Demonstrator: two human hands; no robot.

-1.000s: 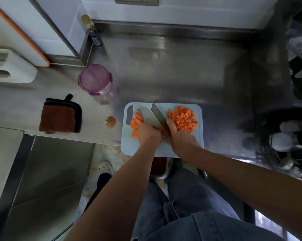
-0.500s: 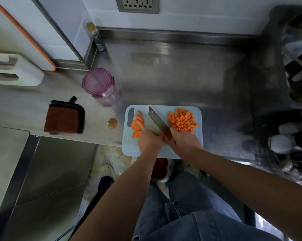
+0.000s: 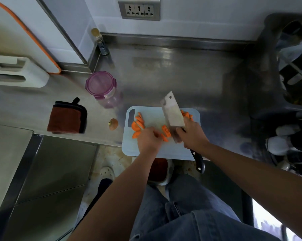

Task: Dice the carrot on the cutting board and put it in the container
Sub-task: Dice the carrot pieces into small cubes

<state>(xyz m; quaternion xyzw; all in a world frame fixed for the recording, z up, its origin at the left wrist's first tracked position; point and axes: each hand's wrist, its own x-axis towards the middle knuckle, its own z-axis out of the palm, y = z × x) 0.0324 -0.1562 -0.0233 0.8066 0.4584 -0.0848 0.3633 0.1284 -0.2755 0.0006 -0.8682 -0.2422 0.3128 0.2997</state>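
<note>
A brushed steel desk [image 3: 181, 75] meets a white wall. On it, a pale round-cornered plastic cutting board [image 3: 153, 115] carries orange carrot slices [image 3: 138, 122]. The left hand [image 3: 149, 140] pinches a carrot strip [image 3: 165, 131]. The right hand [image 3: 193, 134] grips a broad steel cleaver [image 3: 173, 113]. The round, purple-lidded container [image 3: 101, 87] stands nearby on the desk.

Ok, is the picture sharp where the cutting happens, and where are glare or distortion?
Head view: cleaver and left hand slightly smeared, carrot readable; glare streaks the steel counter near the wall; wide-angle bending curves the edges; the rack on the right is dark and soft.
</note>
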